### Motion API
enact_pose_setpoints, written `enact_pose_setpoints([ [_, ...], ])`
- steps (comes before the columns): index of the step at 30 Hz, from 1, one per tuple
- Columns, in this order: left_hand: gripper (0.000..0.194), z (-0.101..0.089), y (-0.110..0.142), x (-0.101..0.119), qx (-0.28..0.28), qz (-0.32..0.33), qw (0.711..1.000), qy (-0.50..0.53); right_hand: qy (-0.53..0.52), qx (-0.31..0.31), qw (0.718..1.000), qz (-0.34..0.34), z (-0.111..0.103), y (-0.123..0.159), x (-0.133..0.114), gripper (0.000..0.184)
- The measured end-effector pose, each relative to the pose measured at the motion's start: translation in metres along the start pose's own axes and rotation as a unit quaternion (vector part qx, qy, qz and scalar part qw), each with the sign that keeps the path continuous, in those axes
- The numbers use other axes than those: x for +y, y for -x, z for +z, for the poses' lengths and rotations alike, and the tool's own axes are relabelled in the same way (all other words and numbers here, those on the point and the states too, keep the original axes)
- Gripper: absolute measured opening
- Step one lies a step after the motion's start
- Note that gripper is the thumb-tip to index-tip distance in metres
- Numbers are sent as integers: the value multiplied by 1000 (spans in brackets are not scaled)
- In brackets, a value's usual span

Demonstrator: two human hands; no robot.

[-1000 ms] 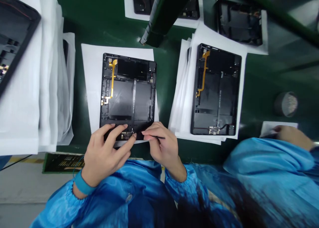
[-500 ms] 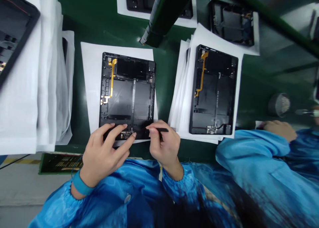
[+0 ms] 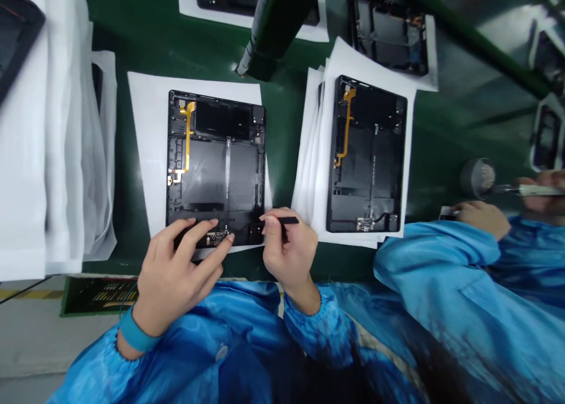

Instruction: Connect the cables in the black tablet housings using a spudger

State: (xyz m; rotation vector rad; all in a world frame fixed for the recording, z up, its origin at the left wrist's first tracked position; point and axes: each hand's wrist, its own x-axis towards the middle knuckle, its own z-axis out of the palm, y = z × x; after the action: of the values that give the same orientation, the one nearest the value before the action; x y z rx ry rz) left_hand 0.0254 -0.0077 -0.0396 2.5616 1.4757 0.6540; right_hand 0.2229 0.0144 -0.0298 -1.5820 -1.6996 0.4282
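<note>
A black tablet housing (image 3: 207, 172) lies on white foam sheet (image 3: 141, 151) in front of me, with an orange flex cable (image 3: 188, 136) along its left side. My left hand (image 3: 179, 274) rests over its lower edge, fingers spread. A fingertip touches the small circuit board (image 3: 216, 237) there. At the lower right corner, my right hand (image 3: 289, 251) pinches a slim black pointed tool (image 3: 289, 220). The tool's tip is close to a small black part (image 3: 256, 232) inside the housing; whether it touches, I cannot tell.
A similar housing (image 3: 368, 174) lies on stacked foam sheets to the right. More wrapped sheets (image 3: 62, 157) stand at left. A green post (image 3: 282, 33) rises behind. At right, a co-worker's hand (image 3: 542, 189) holds a screwdriver (image 3: 512, 189) by a cup of small parts (image 3: 479, 179).
The view has shifted, so the housings sit further left. My right hand has moved slightly right relative to the housing. The co-worker's screwdriver has come close to the cup.
</note>
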Motion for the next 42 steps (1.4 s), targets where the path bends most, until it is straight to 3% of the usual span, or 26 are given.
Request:
enact_pose_setpoints([
  [6, 32, 0, 1, 2, -16, -6, 1000, -4, 14, 15, 1000, 15, 2, 2, -2, 13],
  [13, 26, 0, -10, 15, 3, -26, 1000, -17, 7, 12, 999, 34, -1, 2, -2, 14],
  [20, 40, 11, -13, 19, -8, -5, 999, -33, -6, 4, 999, 49, -3, 2, 0, 14],
  [32, 49, 12, -17, 20, -5, 0, 999, -36, 13, 9, 1000, -15, -3, 9, 1, 17],
  [37, 52, 10, -18, 18, 5, 1, 1000, -31, 27, 6, 1000, -13, -5, 9, 1, 16],
  [42, 50, 10, -18, 18, -4, 5, 999, -32, -40, 17, 999, 10, -5, 8, 4, 17],
])
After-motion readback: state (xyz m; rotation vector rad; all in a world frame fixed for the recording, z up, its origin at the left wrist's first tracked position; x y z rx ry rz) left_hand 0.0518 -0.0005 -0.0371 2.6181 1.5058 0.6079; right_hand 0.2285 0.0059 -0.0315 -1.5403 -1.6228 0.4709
